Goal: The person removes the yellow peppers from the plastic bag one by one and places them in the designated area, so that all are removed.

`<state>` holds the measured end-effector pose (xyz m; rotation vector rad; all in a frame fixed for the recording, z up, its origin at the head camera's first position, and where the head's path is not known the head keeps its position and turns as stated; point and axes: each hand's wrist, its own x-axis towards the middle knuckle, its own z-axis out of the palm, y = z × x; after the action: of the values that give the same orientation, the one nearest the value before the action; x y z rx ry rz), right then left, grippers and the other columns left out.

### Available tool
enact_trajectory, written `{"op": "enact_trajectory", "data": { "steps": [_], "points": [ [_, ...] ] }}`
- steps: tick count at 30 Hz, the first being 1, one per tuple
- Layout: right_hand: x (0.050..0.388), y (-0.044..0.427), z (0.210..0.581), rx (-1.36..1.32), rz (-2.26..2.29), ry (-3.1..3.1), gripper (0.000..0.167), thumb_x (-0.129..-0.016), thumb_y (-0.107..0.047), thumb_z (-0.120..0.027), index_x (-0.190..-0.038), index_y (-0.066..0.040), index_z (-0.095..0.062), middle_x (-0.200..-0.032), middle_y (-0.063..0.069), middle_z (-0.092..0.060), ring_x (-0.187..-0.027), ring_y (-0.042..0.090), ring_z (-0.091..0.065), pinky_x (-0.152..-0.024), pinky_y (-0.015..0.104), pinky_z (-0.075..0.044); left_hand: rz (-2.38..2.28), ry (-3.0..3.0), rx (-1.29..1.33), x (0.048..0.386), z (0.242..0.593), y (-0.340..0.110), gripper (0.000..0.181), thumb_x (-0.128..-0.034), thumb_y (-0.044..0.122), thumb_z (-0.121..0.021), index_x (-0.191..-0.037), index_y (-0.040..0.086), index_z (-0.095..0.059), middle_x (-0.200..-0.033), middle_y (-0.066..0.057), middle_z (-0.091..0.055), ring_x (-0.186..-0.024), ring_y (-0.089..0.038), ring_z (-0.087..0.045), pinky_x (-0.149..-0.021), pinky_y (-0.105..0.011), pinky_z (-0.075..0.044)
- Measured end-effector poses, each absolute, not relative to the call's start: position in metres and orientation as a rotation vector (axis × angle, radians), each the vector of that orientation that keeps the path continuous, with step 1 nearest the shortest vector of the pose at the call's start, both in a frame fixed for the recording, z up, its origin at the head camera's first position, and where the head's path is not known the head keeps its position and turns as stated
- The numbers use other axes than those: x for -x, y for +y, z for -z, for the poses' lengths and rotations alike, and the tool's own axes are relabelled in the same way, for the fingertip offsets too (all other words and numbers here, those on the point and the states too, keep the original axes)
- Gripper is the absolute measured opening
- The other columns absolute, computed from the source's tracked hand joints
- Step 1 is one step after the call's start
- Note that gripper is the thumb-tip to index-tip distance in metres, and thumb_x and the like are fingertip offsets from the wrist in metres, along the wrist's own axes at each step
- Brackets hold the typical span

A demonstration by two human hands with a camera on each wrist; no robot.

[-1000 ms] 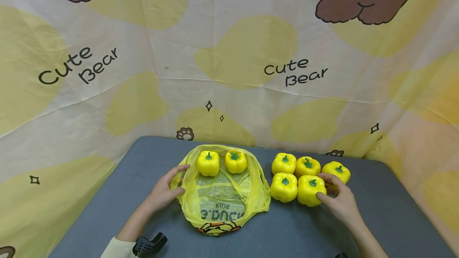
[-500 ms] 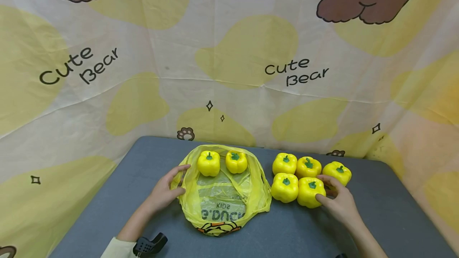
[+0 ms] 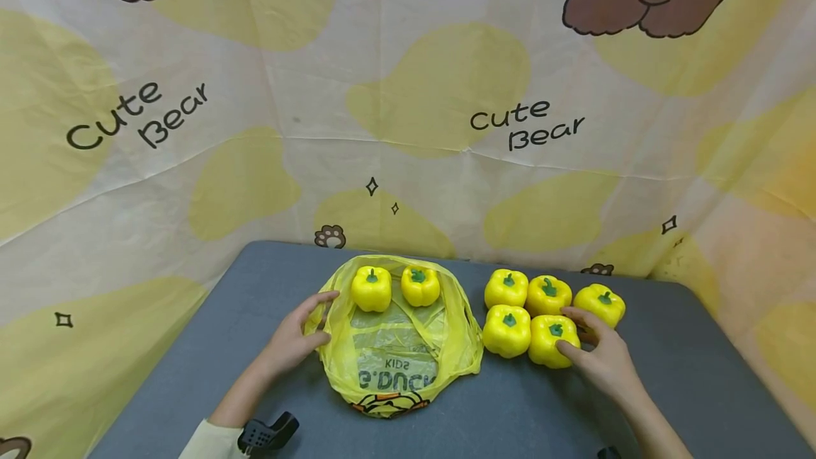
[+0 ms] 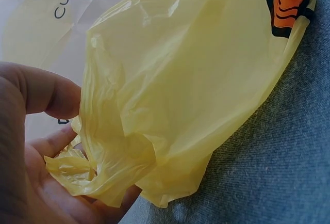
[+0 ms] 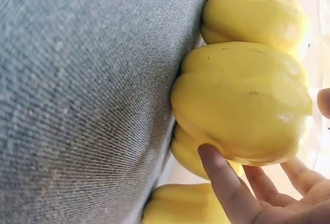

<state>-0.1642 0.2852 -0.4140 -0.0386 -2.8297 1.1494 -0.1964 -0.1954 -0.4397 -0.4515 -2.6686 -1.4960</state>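
The yellow plastic bag point(image 3: 459, 353) lies with its mouth spread, two yellow peppers point(image 3: 371, 290) inside near its back rim. At the bag's left rim, my left hand point(image 3: 290, 338) has its fingers and thumb curved round the gathered plastic; in the left wrist view a loose fold of the bag point(image 4: 108, 167) crosses the palm. Outside, to the right, several yellow peppers stand close together. My right hand point(image 3: 605, 360) holds the front right pepper point(image 3: 548, 346) by its right side, thumb in front and fingers behind. The right wrist view shows a fingertip against that pepper point(image 5: 242, 100).
One more pepper point(image 3: 598, 303) stands at the back right, just beyond my right fingers. The grey table point(image 3: 510, 416) reaches back to a printed cloth point(image 3: 433, 197) that hangs behind it. A black device is strapped on my left wrist.
My right thumb has moved slightly left over the front of the pepper. My left hand and the bag have stayed in place.
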Motion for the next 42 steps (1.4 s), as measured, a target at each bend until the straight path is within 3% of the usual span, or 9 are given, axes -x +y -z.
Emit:
{"op": "enact_trajectory", "data": {
  "steps": [9,16,20,24,27,29,34,42],
  "points": [
    [0.162,0.278,0.397,-0.001,-1.115,-2.738,0.053,-0.087,-0.024,-0.068,-0.135,-0.008,-0.052,-0.138,0.021,-0.051,-0.117,0.044,-0.056,-0.089,0.054,-0.049,1.494,-2.663,0.462,0.198,0.438,-0.195,0.065,-0.0753,0.006,-0.062,-0.139,0.014,-0.049,-0.147,-0.017,-0.045,-0.131,-0.035,-0.042,-0.098,-0.054,-0.038],
    [0.162,0.262,0.384,-0.122,-1.108,-2.581,0.049,-0.085,-0.016,-0.070,-0.131,-0.008,-0.055,-0.134,0.016,-0.054,-0.113,0.042,-0.058,-0.090,0.055,-0.048,1.508,-2.657,0.460,0.199,0.438,-0.194,0.065,-0.0761,0.004,-0.063,-0.139,0.014,-0.049,-0.147,-0.017,-0.044,-0.132,-0.037,-0.042,-0.100,-0.058,-0.037],
    [0.164,0.250,0.378,-0.185,-1.133,-2.517,0.048,-0.084,-0.013,-0.072,-0.130,-0.010,-0.058,-0.129,0.009,-0.058,-0.109,0.022,-0.061,-0.088,0.043,-0.052,1.523,-2.646,0.463,0.199,0.439,-0.193,0.065,-0.0765,0.003,-0.063,-0.139,0.014,-0.049,-0.148,-0.017,-0.043,-0.135,-0.037,-0.039,-0.101,-0.059,-0.035],
    [0.167,0.237,0.374,-0.250,-1.168,-2.474,0.048,-0.082,-0.010,-0.073,-0.128,-0.011,-0.059,-0.126,0.007,-0.059,-0.107,0.019,-0.060,-0.085,0.029,-0.052,1.525,-2.642,0.457,0.199,0.439,-0.193,0.065,-0.0763,0.002,-0.062,-0.139,0.013,-0.049,-0.148,-0.017,-0.043,-0.136,-0.038,-0.037,-0.102,-0.059,-0.034],
    [0.172,0.225,0.372,-0.308,-1.194,-2.444,0.048,-0.081,-0.007,-0.073,-0.127,-0.008,-0.059,-0.124,0.009,-0.060,-0.107,0.033,-0.061,-0.084,0.031,-0.053,1.524,-2.640,0.451,0.199,0.439,-0.192,0.065,-0.0760,0.002,-0.063,-0.139,0.013,-0.049,-0.148,-0.017,-0.043,-0.137,-0.038,-0.035,-0.103,-0.060,-0.033],
    [0.174,0.217,0.371,-0.344,-1.220,-2.435,0.047,-0.081,-0.007,-0.073,-0.126,-0.009,-0.060,-0.125,0.009,-0.060,-0.107,0.034,-0.062,-0.084,0.033,-0.053,1.526,-2.637,0.446,0.199,0.440,-0.192,0.065,-0.0761,0.002,-0.063,-0.139,0.013,-0.049,-0.148,-0.017,-0.043,-0.138,-0.037,-0.035,-0.104,-0.059,-0.033],
    [0.182,0.194,0.372,-0.455,-1.364,-2.386,0.047,-0.081,-0.008,-0.073,-0.126,-0.009,-0.060,-0.125,0.011,-0.059,-0.108,0.038,-0.061,-0.084,0.052,-0.052,1.522,-2.643,0.422,0.199,0.440,-0.190,0.065,-0.0766,0.002,-0.064,-0.138,0.015,-0.050,-0.148,-0.015,-0.044,-0.136,-0.035,-0.038,-0.101,-0.055,-0.036],
    [0.194,0.156,0.380,-0.491,-1.486,-2.382,0.042,-0.082,-0.015,-0.073,-0.123,-0.016,-0.064,-0.125,0.010,-0.060,-0.104,0.031,-0.062,-0.082,0.046,-0.054,1.508,-2.641,0.402,0.197,0.436,-0.186,0.064,-0.0768,0.003,-0.065,-0.138,0.015,-0.050,-0.146,-0.015,-0.047,-0.129,-0.033,-0.044,-0.097,-0.051,-0.038]
  ]
}}
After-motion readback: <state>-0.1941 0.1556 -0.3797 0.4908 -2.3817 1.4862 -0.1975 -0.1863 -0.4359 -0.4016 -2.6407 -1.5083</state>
